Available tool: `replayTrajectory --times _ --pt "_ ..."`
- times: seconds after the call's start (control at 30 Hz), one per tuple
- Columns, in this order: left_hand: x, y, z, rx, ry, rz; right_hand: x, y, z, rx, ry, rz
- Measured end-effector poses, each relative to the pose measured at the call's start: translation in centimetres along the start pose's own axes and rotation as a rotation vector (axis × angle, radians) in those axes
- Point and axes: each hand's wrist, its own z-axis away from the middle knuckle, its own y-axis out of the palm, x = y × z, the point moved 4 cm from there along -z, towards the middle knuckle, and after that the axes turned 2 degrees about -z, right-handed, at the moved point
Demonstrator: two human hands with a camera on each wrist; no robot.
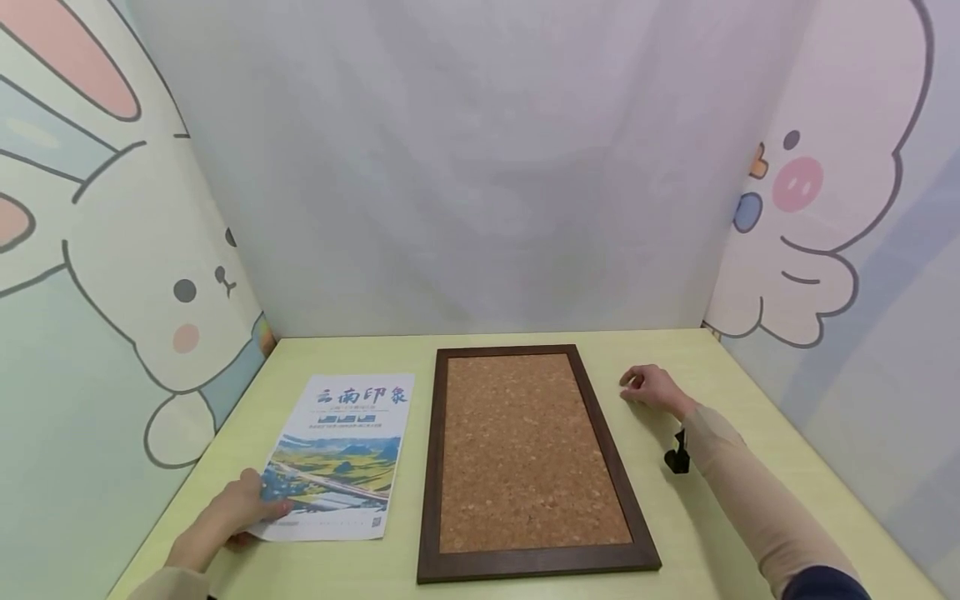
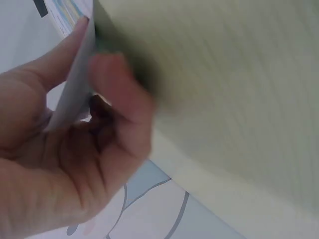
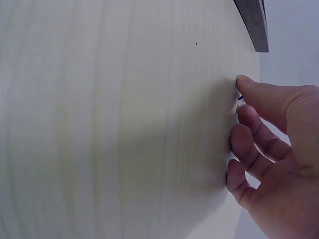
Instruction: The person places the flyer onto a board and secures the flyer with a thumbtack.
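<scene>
Basically, pale green table (image 1: 720,517) is sitting w/ cartoon-animal walls round it. L hand (image 1: 232,512) is pinching poster (image 1: 341,454) by its near-left corner, thumb on top. Cork board (image 1: 525,454) is lying mid-table. R hand (image 1: 651,387) is resting near far-right edge, fingers curled round something tiny, can't tell what.

A small staged recording booth: a pale green surface (image 1: 705,367) enclosed by a plain white backdrop (image 1: 465,167) and side panels (image 1: 112,250) printed with cartoon rabbits, like a children's craft corner.
</scene>
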Motion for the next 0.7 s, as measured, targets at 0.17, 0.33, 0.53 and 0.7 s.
replayTrajectory --times 0.17,0.33,0.53,0.7 --pt "0.0 0.4 -0.1 0.000 0.024 0.101 0.0 -0.1 0.0 0.000 -0.011 0.003" --pt "0.7 0.6 -0.6 -0.034 0.087 0.065 0.1 -0.1 0.1 0.002 -0.016 -0.007" --pt "0.7 0.2 -1.2 -0.116 0.120 0.089 0.0 -0.2 0.2 0.007 -0.006 -0.012" --pt "-0.2 -0.8 -1.1 -0.187 0.160 0.140 0.0 -0.3 0.3 0.000 -0.016 -0.015"
